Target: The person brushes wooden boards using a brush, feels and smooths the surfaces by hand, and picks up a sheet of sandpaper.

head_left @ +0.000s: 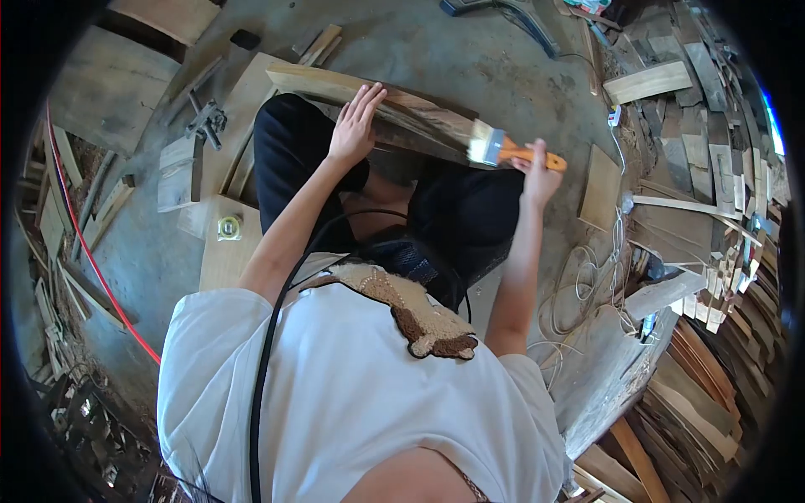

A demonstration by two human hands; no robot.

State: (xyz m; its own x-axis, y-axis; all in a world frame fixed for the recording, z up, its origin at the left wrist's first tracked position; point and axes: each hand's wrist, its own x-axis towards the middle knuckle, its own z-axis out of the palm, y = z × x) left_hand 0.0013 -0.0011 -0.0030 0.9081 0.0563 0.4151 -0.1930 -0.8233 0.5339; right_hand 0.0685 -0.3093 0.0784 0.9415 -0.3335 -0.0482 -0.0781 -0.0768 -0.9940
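My right hand [542, 170] is wrapped round the orange wooden handle of a flat paintbrush [496, 146]. The brush has a metal band and pale bristles, which are at the right end of a long wooden board [381, 98]; whether they touch it I cannot tell. The board lies across in front of my crossed legs, light brown at the left and darker along the middle. My left hand [359, 124] rests on the board with its fingers stretched out, left of its middle. A second, darker wooden piece [401, 137] shows just below the board.
A roll of tape [229, 228] lies on a plywood sheet at my left. A metal clamp [206, 120] and a wood block [179, 174] are further left. A red hose [92, 239] crosses the floor. Loose cable [584, 281] and stacked wood offcuts [708, 159] are on the right.
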